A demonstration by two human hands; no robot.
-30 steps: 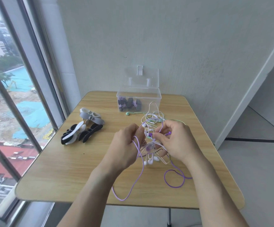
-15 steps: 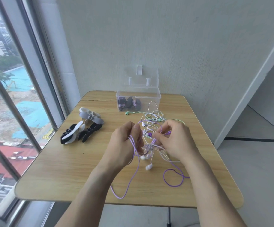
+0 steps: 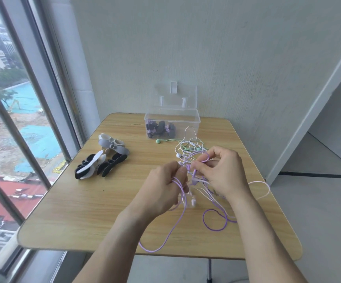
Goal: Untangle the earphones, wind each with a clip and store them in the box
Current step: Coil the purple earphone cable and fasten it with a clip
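A tangle of purple, white and green earphones (image 3: 190, 152) hangs between my hands above the middle of the wooden table (image 3: 96, 205). My left hand (image 3: 163, 190) grips purple cable strands that trail down past the table's front edge. My right hand (image 3: 220, 172) pinches a purple strand at the knot. White earbuds dangle below the knot. A green earbud (image 3: 159, 141) lies on the table by the clear plastic box (image 3: 188, 124), which stands open at the back with wound earphones inside. A heap of black, white and grey clips (image 3: 102, 160) lies to the left.
A window (image 3: 12, 119) runs along the table's left side and a grey wall stands behind the box. The table's right edge borders open floor, and a loop of pale cable (image 3: 264, 188) hangs past that edge.
Both hands have lifted slightly and pulled the knot apart a little. A pale cable loop has swung out past the table's right edge, and the white earbuds hang lower.
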